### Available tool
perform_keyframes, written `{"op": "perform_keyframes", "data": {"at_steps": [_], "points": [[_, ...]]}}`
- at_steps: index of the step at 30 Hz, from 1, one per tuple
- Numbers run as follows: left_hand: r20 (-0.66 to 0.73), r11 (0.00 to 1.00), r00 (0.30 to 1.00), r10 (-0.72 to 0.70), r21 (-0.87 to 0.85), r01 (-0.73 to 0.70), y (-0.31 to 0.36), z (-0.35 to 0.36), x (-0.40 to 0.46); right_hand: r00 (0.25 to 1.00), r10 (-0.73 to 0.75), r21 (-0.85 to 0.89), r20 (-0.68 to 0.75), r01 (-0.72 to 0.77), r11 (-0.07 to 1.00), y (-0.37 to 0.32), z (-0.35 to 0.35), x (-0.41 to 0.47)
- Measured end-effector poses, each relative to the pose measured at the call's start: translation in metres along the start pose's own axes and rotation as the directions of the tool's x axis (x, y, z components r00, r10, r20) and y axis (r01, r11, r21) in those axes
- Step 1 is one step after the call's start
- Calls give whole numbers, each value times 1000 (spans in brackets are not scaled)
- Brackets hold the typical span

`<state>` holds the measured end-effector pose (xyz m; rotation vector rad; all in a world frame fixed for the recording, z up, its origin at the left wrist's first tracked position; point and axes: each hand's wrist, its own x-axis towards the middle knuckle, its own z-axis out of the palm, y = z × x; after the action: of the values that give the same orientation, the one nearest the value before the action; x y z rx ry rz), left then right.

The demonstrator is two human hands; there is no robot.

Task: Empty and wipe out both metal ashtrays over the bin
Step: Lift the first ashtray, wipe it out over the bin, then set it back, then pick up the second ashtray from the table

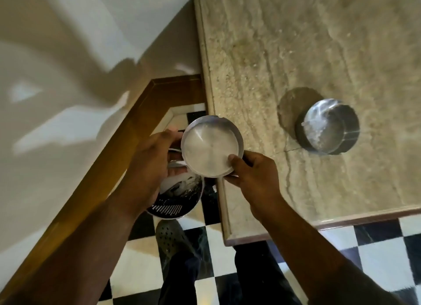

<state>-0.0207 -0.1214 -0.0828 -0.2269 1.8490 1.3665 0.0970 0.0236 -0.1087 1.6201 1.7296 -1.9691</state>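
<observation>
A round metal ashtray [210,147] is held by both hands above a small bin [180,197] on the floor, beside the table's left edge. Its inside looks pale and dusty. My left hand [155,158] grips its left rim; something white, perhaps tissue, shows under that palm, but I cannot tell for sure. My right hand [250,170] pinches the near right rim, thumb inside. A second metal ashtray [328,127] stands on the marble table [296,42], with white ash inside.
The bin is dark with a perforated wall and white waste inside. The floor is black and white checkered tile [376,259]. A wooden skirting [127,145] and a white wall run on the left. My shoe [170,238] stands just before the bin.
</observation>
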Motion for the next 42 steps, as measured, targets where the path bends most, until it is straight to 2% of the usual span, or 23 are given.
{"op": "perform_keyframes", "data": {"at_steps": [8, 13, 16, 18, 21, 24, 26, 28, 30, 34, 37, 42], "points": [[48, 994, 998, -31, 103, 25, 31, 78, 23, 981, 61, 33, -181, -56, 998, -5, -54, 20], [28, 994, 998, -49, 98, 46, 32, 102, 40, 970, 103, 99, -220, -82, 992, 1, -63, 34], [23, 984, 998, -63, 166, 58, 37, 105, 45, 972, 108, 137, -211, -80, 987, 0, -67, 37], [1, 964, 1000, -17, 267, 16, 43, 112, 42, 975, 136, 188, -176, -102, 977, 2, -74, 38], [-89, 902, 968, 234, 390, -183, 60, 131, 32, 945, 194, 202, -264, -142, 969, 2, -97, 36], [16, 755, 907, 422, 547, -361, 83, 171, 29, 872, 274, 287, -405, -163, 944, 1, -137, 38], [111, 650, 894, 434, 649, -396, 86, 199, 41, 827, 309, 318, -470, -168, 933, -4, -166, 45], [220, 575, 904, 367, 710, -406, 87, 226, 54, 841, 302, 317, -449, -166, 934, -11, -187, 54], [323, 546, 909, 263, 727, -417, 87, 247, 60, 873, 267, 301, -408, -147, 942, -20, -196, 64], [394, 594, 904, 167, 691, -411, 89, 269, 63, 909, 203, 144, -364, -160, 976, -28, -203, 82], [358, 667, 923, 139, 656, -354, 90, 269, 62, 916, 195, 99, -350, -171, 980, -30, -206, 83], [263, 810, 962, 77, 545, -214, 98, 254, 50, 930, 206, 126, -303, -176, 976, -36, -205, 70]]}}
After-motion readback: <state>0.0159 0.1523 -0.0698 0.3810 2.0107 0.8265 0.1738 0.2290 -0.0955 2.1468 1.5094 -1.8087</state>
